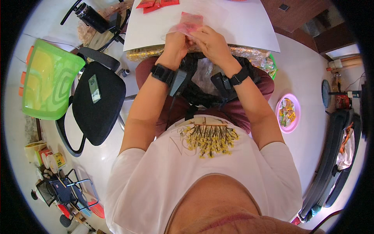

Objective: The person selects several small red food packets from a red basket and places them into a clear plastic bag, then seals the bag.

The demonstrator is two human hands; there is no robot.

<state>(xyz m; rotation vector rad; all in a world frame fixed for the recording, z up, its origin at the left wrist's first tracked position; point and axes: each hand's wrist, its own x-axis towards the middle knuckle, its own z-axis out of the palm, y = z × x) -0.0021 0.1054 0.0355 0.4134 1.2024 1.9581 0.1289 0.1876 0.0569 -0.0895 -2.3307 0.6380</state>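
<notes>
Both hands are together over the near edge of a white table [242,26]. Between them is a translucent pink-and-red plastic packet [191,21], its far end standing out beyond the fingers. My left hand [175,45] grips its near left part, with the fingertips partly hidden under the film. My right hand [211,44] pinches its right side with thumb and fingers. Several red packets [157,4] lie at the table's far left part. Dark straps with black devices are on both wrists. Below the hands, a black bag with clear plastic [204,73] rests in the lap.
On the left is a black-seated chair [99,102] with a green mesh back, a phone [94,89] on its seat. A pink basin [287,113] of small packets stands on the floor at right. A green-rimmed basket [273,65] with packets is partly under the table.
</notes>
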